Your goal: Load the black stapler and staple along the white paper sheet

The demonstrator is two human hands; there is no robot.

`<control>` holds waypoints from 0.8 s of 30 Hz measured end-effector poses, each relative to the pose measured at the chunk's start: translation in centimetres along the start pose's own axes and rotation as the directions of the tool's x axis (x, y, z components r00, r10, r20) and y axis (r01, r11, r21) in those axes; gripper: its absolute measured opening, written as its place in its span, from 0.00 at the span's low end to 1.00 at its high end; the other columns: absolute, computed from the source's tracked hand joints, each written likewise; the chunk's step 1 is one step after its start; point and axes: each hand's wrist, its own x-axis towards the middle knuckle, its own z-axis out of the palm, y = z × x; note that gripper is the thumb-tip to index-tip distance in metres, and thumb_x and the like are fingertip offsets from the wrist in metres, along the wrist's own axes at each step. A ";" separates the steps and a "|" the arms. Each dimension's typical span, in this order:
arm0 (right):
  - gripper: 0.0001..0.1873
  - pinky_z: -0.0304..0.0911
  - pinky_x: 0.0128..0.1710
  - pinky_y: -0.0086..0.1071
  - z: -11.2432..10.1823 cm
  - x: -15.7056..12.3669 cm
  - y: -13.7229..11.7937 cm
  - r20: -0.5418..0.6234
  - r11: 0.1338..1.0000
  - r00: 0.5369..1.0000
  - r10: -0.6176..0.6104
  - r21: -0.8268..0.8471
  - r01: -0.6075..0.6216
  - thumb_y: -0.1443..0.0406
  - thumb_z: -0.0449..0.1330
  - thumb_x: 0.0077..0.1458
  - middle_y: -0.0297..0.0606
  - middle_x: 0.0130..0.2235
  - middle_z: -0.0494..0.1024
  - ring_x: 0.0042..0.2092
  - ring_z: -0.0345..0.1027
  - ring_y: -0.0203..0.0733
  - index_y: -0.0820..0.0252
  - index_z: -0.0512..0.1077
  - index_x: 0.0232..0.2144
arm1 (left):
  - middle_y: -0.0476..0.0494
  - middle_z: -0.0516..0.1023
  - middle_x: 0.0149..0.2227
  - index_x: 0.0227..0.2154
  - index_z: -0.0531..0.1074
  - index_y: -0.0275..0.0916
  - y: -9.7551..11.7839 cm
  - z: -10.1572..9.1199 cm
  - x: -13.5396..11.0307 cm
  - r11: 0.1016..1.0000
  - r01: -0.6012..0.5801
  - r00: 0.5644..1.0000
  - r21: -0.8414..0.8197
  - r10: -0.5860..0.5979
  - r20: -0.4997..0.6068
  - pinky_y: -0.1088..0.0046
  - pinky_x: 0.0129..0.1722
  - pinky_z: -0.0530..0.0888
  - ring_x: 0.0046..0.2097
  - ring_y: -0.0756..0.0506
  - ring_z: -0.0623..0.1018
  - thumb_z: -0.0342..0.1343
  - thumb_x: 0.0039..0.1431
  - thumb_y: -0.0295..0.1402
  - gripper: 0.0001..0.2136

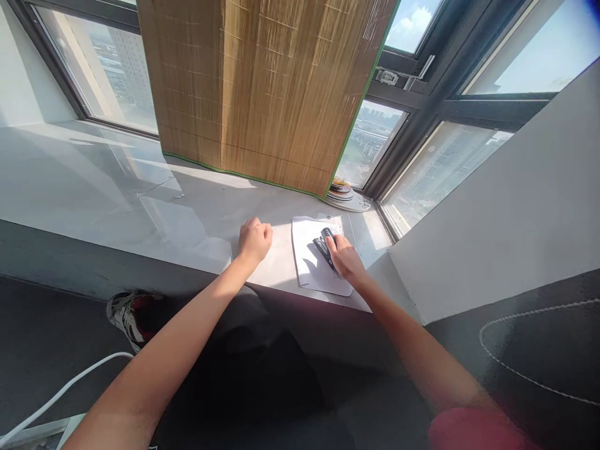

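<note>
My right hand [344, 257] grips a small black stapler [324, 244] that rests on a white sheet of paper [307, 262] lying on the pale window sill [187, 212]. The fingers wrap over the stapler's rear half. My left hand [254, 240] is curled into a loose fist on the sill, a short way left of the paper, and nothing shows inside it. Both forearms reach forward from the bottom of the view.
A bamboo blind [262, 87] hangs down to the sill behind the paper. A stack of plates [344, 194] sits in the window corner. A white wall [497, 206] closes the right side. Below lie a sneaker [125, 315] and a white cable [60, 394].
</note>
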 end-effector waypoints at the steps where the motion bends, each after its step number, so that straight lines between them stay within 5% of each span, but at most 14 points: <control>1: 0.31 0.73 0.44 0.43 -0.5 1.0 0.6 -0.005 0.999 1.000 -0.008 0.053 0.008 0.45 0.43 0.80 0.46 0.42 0.80 0.43 0.77 0.53 0.55 0.78 0.45 | 0.41 0.70 0.29 0.20 0.57 0.44 0.0 -0.1 0.0 1.000 0.000 1.000 -0.003 0.000 0.006 0.62 0.41 0.68 0.36 0.41 0.71 0.50 0.71 0.33 0.20; 3: 0.36 0.73 0.51 0.44 -0.8 3.7 1.4 -0.108 0.988 0.992 -0.060 0.138 0.074 0.45 0.38 0.81 0.45 0.42 0.80 0.46 0.77 0.51 0.55 0.81 0.44 | 0.42 0.70 0.29 0.20 0.57 0.43 -0.1 -0.2 -0.1 1.000 0.013 1.000 -0.007 -0.013 0.019 0.63 0.40 0.68 0.35 0.42 0.70 0.49 0.72 0.33 0.21; 6: 0.29 0.69 0.63 0.51 0.5 7.9 1.9 -0.176 0.980 0.969 -0.173 0.068 0.188 0.53 0.42 0.80 0.52 0.53 0.80 0.57 0.74 0.54 0.59 0.81 0.51 | 0.43 0.68 0.27 0.19 0.56 0.43 -0.2 -0.2 -0.1 0.998 0.055 0.998 -0.008 -0.055 0.029 0.63 0.38 0.66 0.33 0.43 0.68 0.48 0.73 0.34 0.22; 10: 0.28 0.56 0.74 0.60 3.9 10.9 1.9 0.083 0.981 0.994 -0.071 -0.176 0.085 0.59 0.51 0.76 0.69 0.73 0.65 0.75 0.59 0.65 0.74 0.71 0.67 | 0.43 0.68 0.27 0.19 0.60 0.43 -0.9 -0.4 -0.1 0.999 0.038 0.999 0.025 -0.038 0.006 0.63 0.37 0.66 0.33 0.42 0.69 0.49 0.73 0.34 0.22; 15: 0.31 0.46 0.77 0.65 7.1 11.6 -0.5 0.281 0.939 0.958 -0.051 -0.313 0.142 0.62 0.46 0.79 0.74 0.77 0.55 0.80 0.49 0.67 0.80 0.61 0.73 | 0.42 0.68 0.27 0.21 0.63 0.44 -1.4 -1.5 -0.8 0.973 -0.205 0.967 0.109 0.218 -0.133 0.62 0.38 0.68 0.34 0.42 0.70 0.47 0.73 0.31 0.20; 19: 0.31 0.44 0.79 0.62 10.2 13.2 -7.1 0.305 0.945 0.945 -0.121 -0.257 0.204 0.61 0.47 0.80 0.67 0.79 0.52 0.81 0.47 0.61 0.76 0.59 0.76 | 0.44 0.65 0.24 0.21 0.62 0.44 0.6 -2.6 -2.5 0.790 -0.607 0.767 0.080 0.610 -0.198 0.61 0.32 0.65 0.31 0.42 0.68 0.48 0.74 0.33 0.20; 21: 0.31 0.48 0.78 0.59 12.1 14.7 -11.5 0.312 0.949 0.939 -0.143 -0.227 0.220 0.58 0.48 0.82 0.65 0.79 0.53 0.80 0.50 0.58 0.75 0.60 0.75 | 0.45 0.65 0.24 0.22 0.63 0.44 2.1 -2.9 -3.2 0.694 -0.715 0.666 0.088 0.714 -0.216 0.62 0.31 0.65 0.31 0.43 0.69 0.49 0.73 0.31 0.19; 24: 0.24 0.60 0.74 0.52 14.8 15.8 -17.5 0.206 0.974 0.957 -0.206 -0.050 0.220 0.57 0.54 0.82 0.62 0.72 0.71 0.73 0.66 0.52 0.73 0.73 0.64 | 0.46 0.68 0.25 0.24 0.64 0.44 3.5 -3.1 -3.7 0.558 -0.825 0.536 0.089 0.822 -0.194 0.64 0.30 0.66 0.30 0.45 0.70 0.51 0.72 0.29 0.17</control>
